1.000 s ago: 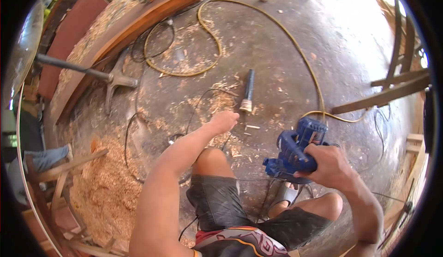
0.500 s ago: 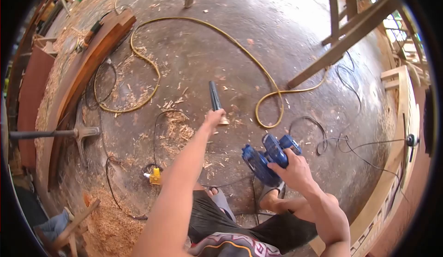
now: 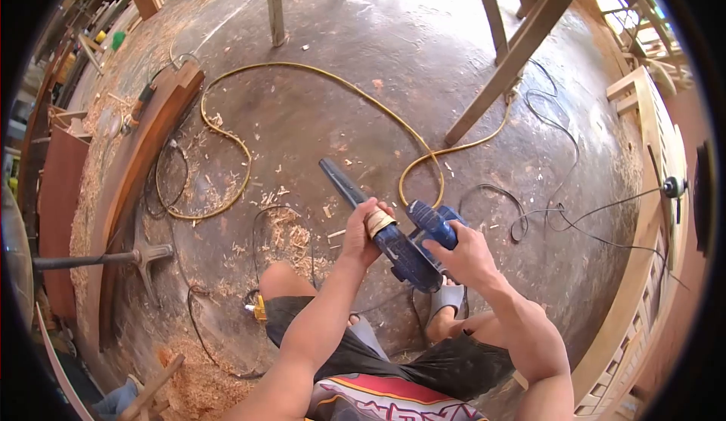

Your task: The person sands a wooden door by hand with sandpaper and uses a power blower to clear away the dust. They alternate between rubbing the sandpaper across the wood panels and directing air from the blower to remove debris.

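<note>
A blue power tool (image 3: 412, 258), which looks like a blower, is held above the floor in front of my knees. My right hand (image 3: 467, 255) is wrapped round its blue handle. A dark tapered nozzle (image 3: 342, 182) points up and to the left, with a tan taped band (image 3: 378, 221) at its base where it meets the blue body. My left hand (image 3: 364, 232) grips the nozzle at this band, its fingers partly hidden beneath.
A yellow hose (image 3: 325, 71) loops over the floor, and black cords lie around. A curved wooden beam (image 3: 144, 156) stands at left, wooden legs (image 3: 491, 92) at upper right, a pale wooden frame (image 3: 643, 270) at right. Shavings (image 3: 204, 383) heap at lower left; a yellow plug (image 3: 260, 309) lies nearby.
My left hand has brought the nozzle back to the blue tool, and the two now meet. The tool has turned and moved left in my right hand. The view has shifted slightly.
</note>
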A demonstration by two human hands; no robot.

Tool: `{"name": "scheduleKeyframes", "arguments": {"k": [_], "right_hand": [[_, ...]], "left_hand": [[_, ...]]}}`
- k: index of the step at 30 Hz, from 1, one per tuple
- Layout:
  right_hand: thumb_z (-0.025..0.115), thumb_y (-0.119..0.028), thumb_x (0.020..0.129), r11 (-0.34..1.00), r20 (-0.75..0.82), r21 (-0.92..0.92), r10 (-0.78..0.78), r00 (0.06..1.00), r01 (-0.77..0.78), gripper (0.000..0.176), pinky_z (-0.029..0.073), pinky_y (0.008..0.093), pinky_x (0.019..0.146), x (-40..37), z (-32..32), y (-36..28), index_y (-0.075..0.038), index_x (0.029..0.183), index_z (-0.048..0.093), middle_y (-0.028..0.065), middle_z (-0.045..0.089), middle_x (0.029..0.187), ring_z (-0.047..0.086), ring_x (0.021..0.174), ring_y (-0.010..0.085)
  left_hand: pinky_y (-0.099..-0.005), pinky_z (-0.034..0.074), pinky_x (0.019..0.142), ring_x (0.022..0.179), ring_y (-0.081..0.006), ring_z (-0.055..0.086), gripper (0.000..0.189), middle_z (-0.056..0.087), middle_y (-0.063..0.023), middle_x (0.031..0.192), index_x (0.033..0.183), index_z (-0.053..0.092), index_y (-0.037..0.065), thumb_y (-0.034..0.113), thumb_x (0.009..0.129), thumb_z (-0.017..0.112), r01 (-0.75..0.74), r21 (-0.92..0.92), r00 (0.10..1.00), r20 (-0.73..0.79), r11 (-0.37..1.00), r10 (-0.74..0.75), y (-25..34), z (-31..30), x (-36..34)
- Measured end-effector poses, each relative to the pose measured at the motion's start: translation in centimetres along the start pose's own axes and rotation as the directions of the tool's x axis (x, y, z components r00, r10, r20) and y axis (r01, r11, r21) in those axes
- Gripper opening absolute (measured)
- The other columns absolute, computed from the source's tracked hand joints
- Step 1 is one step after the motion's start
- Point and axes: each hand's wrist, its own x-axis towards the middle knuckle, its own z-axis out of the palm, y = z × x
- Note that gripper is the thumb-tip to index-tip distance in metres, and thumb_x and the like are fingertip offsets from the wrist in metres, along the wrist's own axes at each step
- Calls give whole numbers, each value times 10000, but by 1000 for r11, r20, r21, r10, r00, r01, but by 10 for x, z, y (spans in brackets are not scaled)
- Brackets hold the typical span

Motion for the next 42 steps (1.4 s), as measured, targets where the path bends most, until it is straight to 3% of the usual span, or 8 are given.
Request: {"name": "scheduleKeyframes", "arguments": {"k": [11, 14, 19, 26, 31, 34, 38, 42], "right_hand": [[807, -404, 848, 996, -139, 88, 37, 990, -25, 491, 569, 410, 807, -22, -12, -1, -25, 1149, 728, 189, 766, 921, 755, 860, 326], [808, -348, 856, 921, 79, 374, 89, 993, -112, 420, 555, 354, 718, -13, -29, 9, -13, 1100, 739, 103, 747, 828, 709, 726, 191], [789, -304, 896, 793, 201, 592, 26, 979, -142, 323, 468, 271, 573, -20, -31, 6, -6, 1006, 729, 12, 647, 730, 575, 622, 80], [778, -279, 906, 762, -7, 637, 159, 987, -118, 308, 492, 281, 589, -37, -23, -4, -2, 1029, 721, 9, 647, 739, 563, 628, 83], [846, -386, 809, 973, -367, -81, -232, 901, 217, 533, 577, 448, 758, -45, -9, 9, -35, 1175, 681, 220, 730, 886, 726, 845, 397], [828, -379, 819, 933, -392, -170, -359, 847, 317, 468, 582, 449, 718, -46, -20, 25, -72, 1140, 681, 172, 741, 889, 732, 814, 367], [842, -366, 822, 942, -192, 293, -109, 975, 164, 462, 572, 407, 825, -51, -68, 34, -49, 1137, 721, 214, 748, 958, 742, 904, 359], [838, -375, 837, 897, -295, 426, 13, 955, 119, 425, 572, 407, 779, -58, -57, 46, -44, 1080, 729, 204, 748, 888, 752, 866, 348]], "left_hand": [[-398, 603, 776, 931, -223, 711, 312, 689, -95, 914, 992, 647, 28, 335, 966, 699, -49, 379, 982, -152, 924, 114, -9, 39, -18], [-418, 593, 881, 1075, -252, 697, 361, 700, -131, 1050, 1085, 637, 5, 337, 966, 712, 105, 239, 985, 107, 965, -133, 30, 58, -36], [-404, 567, 920, 936, -246, 692, 402, 700, -95, 1074, 1259, 554, 81, 164, 902, 718, -80, -35, 910, 405, 996, 87, 41, 68, -7], [-333, 581, 673, 738, -159, 647, 157, 614, -22, 835, 1018, 574, 91, 150, 913, 676, -89, 247, 996, 17, 965, 87, 28, 105, -14], [-345, 559, 597, 681, -195, 652, 171, 643, -76, 758, 847, 606, 75, 203, 921, 689, -121, 531, 926, -243, 839, 288, 4, 89, -1], [-365, 565, 624, 704, -215, 661, 245, 651, -82, 766, 862, 617, 75, 282, 929, 729, -65, 405, 981, -139, 912, 132, 0, 79, 0], [-425, 574, 899, 875, -200, 669, 288, 668, -64, 965, 1137, 615, 78, 289, 965, 711, -76, 151, 889, 458, 986, -1, 20, 103, -1], [-343, 563, 800, 783, -115, 611, 141, 586, 10, 837, 1025, 579, 87, 147, 946, 678, -28, 37, 884, 468, 999, 7, -4, 132, 24]]}}
